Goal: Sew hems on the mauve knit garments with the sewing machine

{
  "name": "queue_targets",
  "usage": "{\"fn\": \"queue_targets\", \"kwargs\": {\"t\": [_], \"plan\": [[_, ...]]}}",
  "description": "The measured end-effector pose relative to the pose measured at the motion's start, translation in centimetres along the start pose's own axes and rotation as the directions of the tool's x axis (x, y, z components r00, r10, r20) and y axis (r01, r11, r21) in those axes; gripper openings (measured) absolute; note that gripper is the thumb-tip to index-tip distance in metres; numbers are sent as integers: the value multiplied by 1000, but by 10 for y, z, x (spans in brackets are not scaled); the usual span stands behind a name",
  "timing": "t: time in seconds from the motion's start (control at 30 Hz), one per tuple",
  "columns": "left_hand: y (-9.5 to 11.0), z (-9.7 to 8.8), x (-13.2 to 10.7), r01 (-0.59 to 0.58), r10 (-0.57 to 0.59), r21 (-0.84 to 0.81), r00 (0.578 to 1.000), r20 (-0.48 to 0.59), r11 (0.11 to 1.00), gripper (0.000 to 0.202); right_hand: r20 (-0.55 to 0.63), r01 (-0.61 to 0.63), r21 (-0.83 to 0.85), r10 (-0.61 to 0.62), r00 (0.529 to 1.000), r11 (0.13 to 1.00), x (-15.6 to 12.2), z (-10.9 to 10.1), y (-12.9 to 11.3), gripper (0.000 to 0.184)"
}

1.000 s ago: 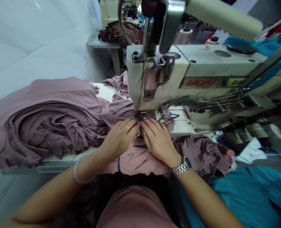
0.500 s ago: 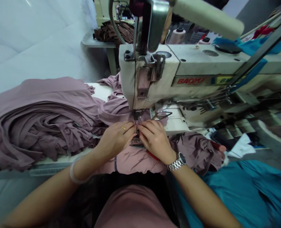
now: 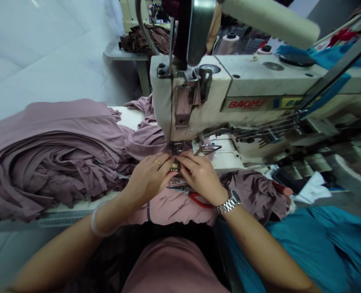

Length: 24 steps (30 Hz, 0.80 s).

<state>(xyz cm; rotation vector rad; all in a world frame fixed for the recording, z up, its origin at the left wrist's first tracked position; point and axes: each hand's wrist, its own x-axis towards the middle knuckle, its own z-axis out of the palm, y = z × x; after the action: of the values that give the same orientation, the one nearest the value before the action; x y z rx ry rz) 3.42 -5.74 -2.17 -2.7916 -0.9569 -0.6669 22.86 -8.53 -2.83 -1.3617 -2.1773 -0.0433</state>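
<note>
While both hands sat bunched up right in front of the presser foot (image 3: 176, 148), the mauve fabric (image 3: 168, 209) lay directly under and btwn them. It ran from the needle area back over the table edge (image 3: 76, 205) toward the person's lap. Left hand (image 3: 149, 179) had its fingers curled w/ the tips pinching a fold of that fabric just below the foot, ring (image 3: 158, 162) showing on one finger. Right hand (image 3: 201, 177) was doing the same from the other side, fingers bent, tips nipping the cloth, nearly touching the left's fingertips. Couldn't make out the needle itself, too dark in there.

Red-handled snips (image 3: 198, 200) lay on the fabric just under the right palm, partly hidden by it. Watch (image 3: 229, 202) on the right wrist, pale bangle (image 3: 96, 224) on the left.

Sewing machine (image 3: 253, 93) loomed over everything, its head right above the fingers. Left of the hands, a big heap of the same mauve cloth (image 3: 55, 154) was piled on the table, touching the piece being held. Farther back, a 2nd table carried a brown fabric pile (image 3: 149, 38). Thread cones (image 3: 229, 42) stood behind the machine, and teal cloth (image 3: 320, 244) was bunched by the right forearm.
</note>
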Motion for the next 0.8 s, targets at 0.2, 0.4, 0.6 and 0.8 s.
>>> {"fn": "queue_targets", "kwargs": {"t": [0.2,0.4,0.6,0.8], "plan": [[1,0,2,1,-1,13,1000,26,1000,36,56,95,-159,-87,995,983,-3,-4,-3,33],[2,-3,2,-6,6,-25,1000,5,1000,34,87,215,-226,-200,976,950,-6,-2,-3,35],[-42,4,31,319,-309,-113,946,95,941,32,83,58,-305,-35,996,951,4,-13,42,29],[-121,-20,43,492,-462,-297,870,170,818,30,89,-47,-311,78,993,949,2,-21,74,34]]}}
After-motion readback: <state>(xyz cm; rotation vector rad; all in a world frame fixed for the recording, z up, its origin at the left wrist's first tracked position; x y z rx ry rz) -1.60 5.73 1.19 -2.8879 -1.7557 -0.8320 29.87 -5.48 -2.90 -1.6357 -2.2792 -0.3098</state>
